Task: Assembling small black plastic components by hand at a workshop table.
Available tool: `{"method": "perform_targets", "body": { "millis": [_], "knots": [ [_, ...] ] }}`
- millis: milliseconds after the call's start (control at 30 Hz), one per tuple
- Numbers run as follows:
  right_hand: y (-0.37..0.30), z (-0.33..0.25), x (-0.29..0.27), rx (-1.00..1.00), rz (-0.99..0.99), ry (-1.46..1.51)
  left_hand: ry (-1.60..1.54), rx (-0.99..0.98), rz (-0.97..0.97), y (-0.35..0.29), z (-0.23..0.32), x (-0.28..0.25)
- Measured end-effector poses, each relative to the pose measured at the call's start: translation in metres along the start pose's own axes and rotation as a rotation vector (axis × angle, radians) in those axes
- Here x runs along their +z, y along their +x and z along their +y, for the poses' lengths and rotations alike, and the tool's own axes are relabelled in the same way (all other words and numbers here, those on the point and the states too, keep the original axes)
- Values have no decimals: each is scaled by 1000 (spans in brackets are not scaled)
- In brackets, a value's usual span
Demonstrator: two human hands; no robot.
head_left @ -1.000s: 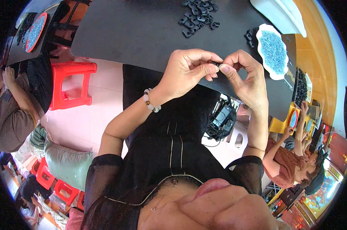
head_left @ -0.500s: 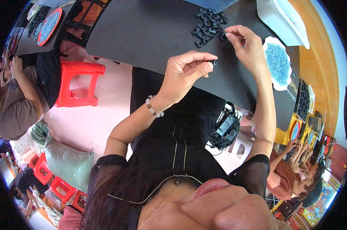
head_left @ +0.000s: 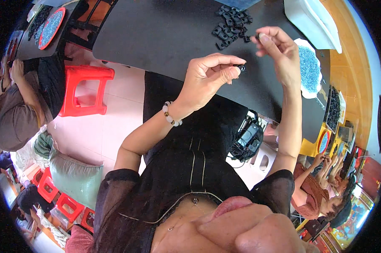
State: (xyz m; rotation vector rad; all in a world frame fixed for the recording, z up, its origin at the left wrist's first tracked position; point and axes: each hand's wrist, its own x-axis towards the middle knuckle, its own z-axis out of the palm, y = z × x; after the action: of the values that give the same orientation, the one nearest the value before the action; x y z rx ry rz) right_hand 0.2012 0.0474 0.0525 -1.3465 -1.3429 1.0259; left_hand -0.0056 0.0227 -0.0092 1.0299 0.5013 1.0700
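Between the thumb and fingertips of my left hand (head_left: pixel 211 76) is a small black plastic piece (head_left: pixel 242 67) with a shiny round spot on its end. My right hand (head_left: pixel 281 52) is raised above the table, right of the pile, its thumb and index finger pinched together. A dark speck shows at those fingertips, too small to name. Beyond my hands lies a loose pile of small black plastic pieces (head_left: pixel 228 29). Beside my right hand stands a white scalloped dish (head_left: pixel 316 89) filled with tiny blue-grey bits (head_left: pixel 309 69).
The dark table (head_left: pixel 156 38) carries a white plastic bin (head_left: pixel 310 25) at the far right. A red stool (head_left: pixel 87 90) stands left of the table. Another person (head_left: pixel 20 101) sits at the left; other people (head_left: pixel 312 185) work at the lower right. A black device (head_left: pixel 249 137) hangs below the table edge.
My right hand has drawn away from the pile's edge, up and to the right. My left hand has shifted slightly right, still pinching the black piece.
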Motion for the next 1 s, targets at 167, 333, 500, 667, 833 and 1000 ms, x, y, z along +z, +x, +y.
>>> {"method": "perform_targets", "body": {
  "millis": [167, 333, 500, 667, 833, 1000],
  "knots": [
    [-42, -2, 3, 83, -157, 165, 33, -1, -14, 0, -2, 3],
    [-65, 6, 11, 83, -127, 228, 25, 25, -3, 0, -1, 8],
    [-72, 7, 19, 77, -44, 320, 78, 84, 6, -2, -5, 12],
    [-77, 11, 16, 137, -61, 351, 82, 82, 13, -3, -5, 12],
    [-83, 10, 21, 115, 0, 401, 109, 109, -13, -4, -9, 11],
    [-85, 11, 20, 93, 23, 370, 160, 123, -15, -5, -6, 12]
  ]
}}
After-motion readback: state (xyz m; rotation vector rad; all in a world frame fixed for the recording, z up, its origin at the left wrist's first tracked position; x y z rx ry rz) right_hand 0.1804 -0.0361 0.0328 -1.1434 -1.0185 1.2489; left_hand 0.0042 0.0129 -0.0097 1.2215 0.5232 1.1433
